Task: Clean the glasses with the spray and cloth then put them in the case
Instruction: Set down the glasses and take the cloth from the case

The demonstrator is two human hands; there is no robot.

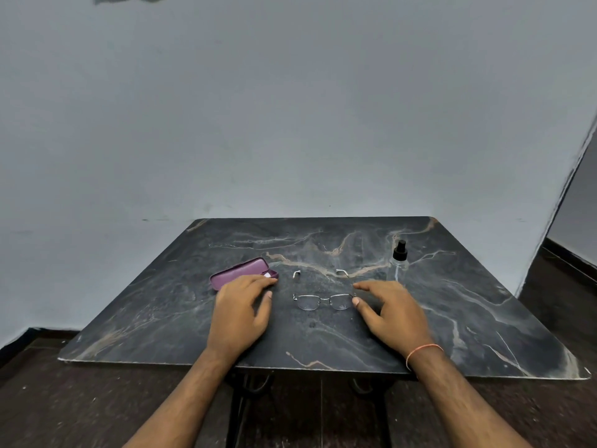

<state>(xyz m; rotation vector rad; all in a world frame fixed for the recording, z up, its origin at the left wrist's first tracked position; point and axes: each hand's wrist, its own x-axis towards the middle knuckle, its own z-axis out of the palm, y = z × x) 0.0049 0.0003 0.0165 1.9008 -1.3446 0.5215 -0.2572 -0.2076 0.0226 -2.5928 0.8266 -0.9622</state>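
Thin metal-framed glasses [323, 300] lie on the dark marble table [468, 318], temples unfolded and pointing away from me. A purple case [237, 271] sits to their left, lid slightly ajar, with a bit of white showing at its right end. My left hand [240, 310] hovers over the case's near edge, fingers apart, holding nothing. My right hand [391, 313] is spread beside the right end of the frame, thumb and forefinger close to the hinge; whether they touch it is unclear. A clear spray bottle [399, 263] with a black nozzle stands behind the right hand.
The table stands against a plain grey wall with dark floor around it. Its near edge runs just under my wrists. Black metal legs show beneath the front edge. An orange thread is tied around my right wrist.
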